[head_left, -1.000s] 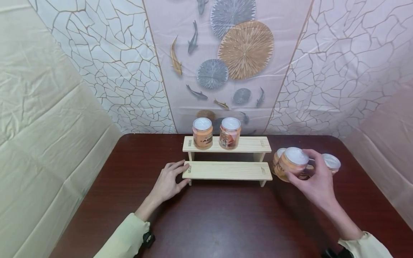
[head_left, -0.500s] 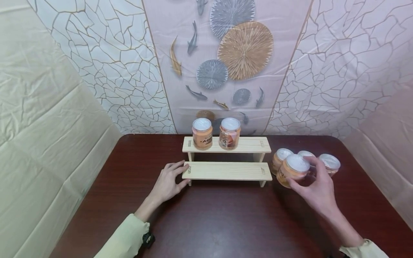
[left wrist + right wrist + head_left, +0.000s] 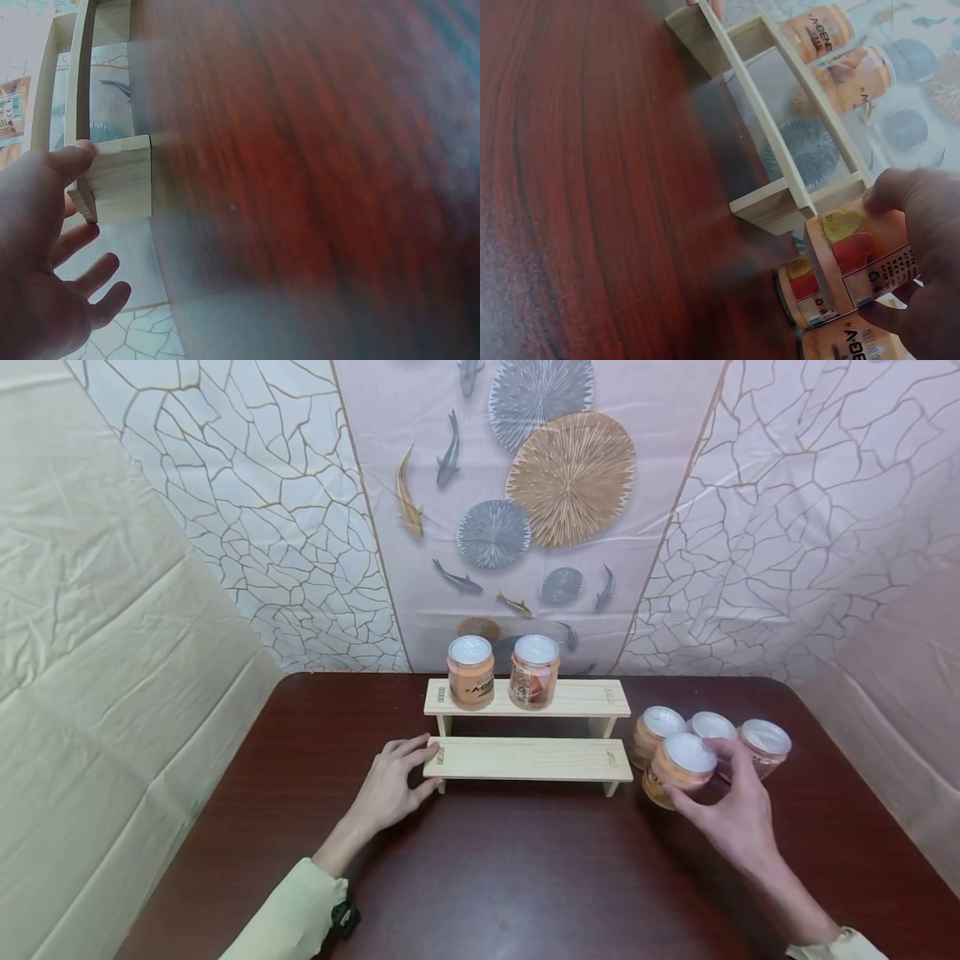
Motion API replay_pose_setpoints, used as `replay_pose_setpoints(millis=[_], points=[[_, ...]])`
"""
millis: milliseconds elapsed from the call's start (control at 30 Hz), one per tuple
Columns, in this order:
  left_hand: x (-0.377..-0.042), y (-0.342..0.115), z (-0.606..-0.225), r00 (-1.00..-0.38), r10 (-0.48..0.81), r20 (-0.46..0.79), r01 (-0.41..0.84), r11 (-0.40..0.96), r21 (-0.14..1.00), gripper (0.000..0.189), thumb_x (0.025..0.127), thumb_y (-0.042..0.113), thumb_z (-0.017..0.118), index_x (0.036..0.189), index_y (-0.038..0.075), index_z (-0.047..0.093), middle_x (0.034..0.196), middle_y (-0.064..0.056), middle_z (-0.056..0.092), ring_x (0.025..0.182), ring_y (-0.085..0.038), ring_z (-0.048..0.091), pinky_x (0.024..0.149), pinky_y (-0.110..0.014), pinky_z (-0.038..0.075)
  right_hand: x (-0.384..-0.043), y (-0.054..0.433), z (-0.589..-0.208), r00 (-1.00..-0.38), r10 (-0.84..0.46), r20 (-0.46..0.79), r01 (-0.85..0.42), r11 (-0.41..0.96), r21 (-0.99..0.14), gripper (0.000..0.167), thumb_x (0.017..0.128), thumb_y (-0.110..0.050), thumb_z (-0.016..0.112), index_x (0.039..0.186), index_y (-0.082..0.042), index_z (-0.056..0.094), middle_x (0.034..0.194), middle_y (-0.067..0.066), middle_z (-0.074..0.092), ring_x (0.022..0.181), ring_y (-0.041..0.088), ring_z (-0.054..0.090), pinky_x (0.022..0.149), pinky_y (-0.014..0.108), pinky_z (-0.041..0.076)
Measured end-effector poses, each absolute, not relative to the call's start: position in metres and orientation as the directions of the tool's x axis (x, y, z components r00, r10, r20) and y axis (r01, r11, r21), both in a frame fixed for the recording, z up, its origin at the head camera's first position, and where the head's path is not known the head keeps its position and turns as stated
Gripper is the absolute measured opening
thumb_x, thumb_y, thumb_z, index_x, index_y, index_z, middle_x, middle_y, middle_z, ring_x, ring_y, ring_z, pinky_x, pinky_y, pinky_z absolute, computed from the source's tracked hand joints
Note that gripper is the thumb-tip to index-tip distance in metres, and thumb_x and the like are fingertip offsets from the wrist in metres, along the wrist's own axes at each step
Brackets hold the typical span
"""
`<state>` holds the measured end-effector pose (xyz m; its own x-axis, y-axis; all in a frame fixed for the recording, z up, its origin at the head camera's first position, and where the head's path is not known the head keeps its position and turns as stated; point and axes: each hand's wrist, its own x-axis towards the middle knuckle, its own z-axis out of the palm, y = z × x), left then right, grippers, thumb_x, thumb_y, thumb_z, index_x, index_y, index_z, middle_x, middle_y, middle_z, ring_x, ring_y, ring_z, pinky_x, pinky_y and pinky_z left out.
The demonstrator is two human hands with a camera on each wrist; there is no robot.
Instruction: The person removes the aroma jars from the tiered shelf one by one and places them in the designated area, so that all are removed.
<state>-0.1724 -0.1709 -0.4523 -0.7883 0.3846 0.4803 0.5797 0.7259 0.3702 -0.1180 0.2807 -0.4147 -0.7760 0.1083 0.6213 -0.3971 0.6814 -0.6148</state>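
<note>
My right hand (image 3: 731, 814) holds an orange-labelled jar (image 3: 678, 775) with a whitish lid between thumb and fingers. In the right wrist view this jar (image 3: 859, 259) appears raised a little, its label showing fruit pictures. Just behind it are three similar jars: a left jar (image 3: 651, 739), a middle jar (image 3: 712, 725) and a right jar (image 3: 767, 742). My left hand (image 3: 390, 785) pinches the left end of the lower step of a two-step wooden shelf (image 3: 525, 758). Its thumb (image 3: 73, 159) lies on the board's edge in the left wrist view.
On the upper step (image 3: 588, 693) stand a left jar (image 3: 471, 675) and a second jar (image 3: 535, 675). The shelf rests on a dark reddish-brown table (image 3: 517, 868). Behind the table hangs a patterned cloth (image 3: 487, 602); pale cloth (image 3: 127, 693) borders the left side.
My right hand has brought its jar down and towards me, out from among the other jars, so the middle jar shows more. My left hand and the shelf stay put.
</note>
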Motion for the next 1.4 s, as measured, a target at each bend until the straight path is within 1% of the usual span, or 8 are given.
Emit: replay_pose_setpoints(millis=[100, 167, 400, 633, 733, 1067, 1400], points=[[-0.173, -0.171, -0.452, -0.788, 0.385, 0.481, 0.58, 0.727, 0.369, 0.05, 0.081, 0.021, 0.085, 0.126, 0.004, 0.07, 0.132, -0.021, 0.061, 0.111, -0.043, 0.057, 0.086, -0.061, 0.046, -0.119, 0.281, -0.419, -0.774, 0.113, 0.623, -0.395, 0.682, -0.615, 0.08, 0.053, 0.011, 0.089, 0.124, 0.012, 0.05, 0.118, 0.025, 0.056, 0.103, -0.013, 0.042, 0.087, 0.008, 0.036], [-0.173, -0.171, -0.452, -0.789, 0.384, 0.479, 0.578, 0.727, 0.37, 0.05, 0.081, 0.021, 0.085, 0.126, 0.004, 0.07, 0.132, -0.021, 0.061, 0.112, -0.043, 0.057, 0.086, -0.061, 0.047, -0.119, 0.281, -0.422, -0.77, 0.115, 0.627, -0.393, 0.689, -0.609, 0.08, 0.053, 0.01, 0.089, 0.124, 0.012, 0.05, 0.118, 0.025, 0.057, 0.103, -0.009, 0.043, 0.087, 0.009, 0.034], [-0.173, -0.171, -0.453, -0.79, 0.381, 0.481, 0.575, 0.732, 0.366, 0.05, 0.08, 0.021, 0.085, 0.126, 0.004, 0.07, 0.132, -0.021, 0.061, 0.112, -0.043, 0.057, 0.086, -0.06, 0.047, -0.121, 0.281, -0.431, -0.766, 0.114, 0.633, -0.384, 0.709, -0.591, 0.081, 0.053, 0.007, 0.091, 0.124, 0.011, 0.051, 0.115, 0.025, 0.059, 0.099, 0.019, 0.051, 0.086, 0.01, 0.029], [-0.172, -0.171, -0.453, -0.792, 0.378, 0.479, 0.573, 0.731, 0.371, 0.05, 0.081, 0.021, 0.085, 0.126, 0.004, 0.07, 0.133, -0.02, 0.061, 0.112, -0.043, 0.057, 0.086, -0.061, 0.047, -0.123, 0.28, -0.439, -0.77, 0.116, 0.627, -0.38, 0.707, -0.597, 0.08, 0.053, 0.009, 0.09, 0.122, 0.012, 0.05, 0.113, 0.027, 0.059, 0.098, 0.034, 0.054, 0.086, 0.011, 0.027], [-0.173, -0.171, -0.453, -0.791, 0.379, 0.479, 0.575, 0.729, 0.372, 0.049, 0.081, 0.021, 0.084, 0.126, 0.005, 0.07, 0.133, -0.02, 0.061, 0.112, -0.043, 0.057, 0.085, -0.061, 0.047, -0.125, 0.279, -0.442, -0.767, 0.115, 0.631, -0.384, 0.705, -0.596, 0.079, 0.052, 0.01, 0.089, 0.121, 0.013, 0.05, 0.112, 0.029, 0.058, 0.098, 0.036, 0.054, 0.087, 0.01, 0.027], [-0.172, -0.171, -0.453, -0.794, 0.379, 0.474, 0.571, 0.732, 0.372, 0.049, 0.081, 0.021, 0.084, 0.126, 0.005, 0.07, 0.133, -0.02, 0.061, 0.112, -0.043, 0.057, 0.085, -0.061, 0.046, -0.128, 0.278, -0.45, -0.775, 0.122, 0.62, -0.361, 0.719, -0.593, 0.078, 0.053, 0.008, 0.09, 0.12, 0.012, 0.051, 0.109, 0.027, 0.059, 0.095, 0.032, 0.053, 0.084, 0.012, 0.027], [-0.173, -0.171, -0.453, -0.789, 0.383, 0.481, 0.577, 0.731, 0.365, 0.05, 0.081, 0.02, 0.084, 0.126, 0.004, 0.07, 0.132, -0.021, 0.061, 0.111, -0.044, 0.057, 0.085, -0.061, 0.047, -0.127, 0.278, -0.451, -0.784, 0.112, 0.61, -0.363, 0.714, -0.599, 0.079, 0.053, 0.009, 0.09, 0.121, 0.012, 0.05, 0.111, 0.028, 0.057, 0.098, 0.038, 0.054, 0.085, 0.011, 0.027]])
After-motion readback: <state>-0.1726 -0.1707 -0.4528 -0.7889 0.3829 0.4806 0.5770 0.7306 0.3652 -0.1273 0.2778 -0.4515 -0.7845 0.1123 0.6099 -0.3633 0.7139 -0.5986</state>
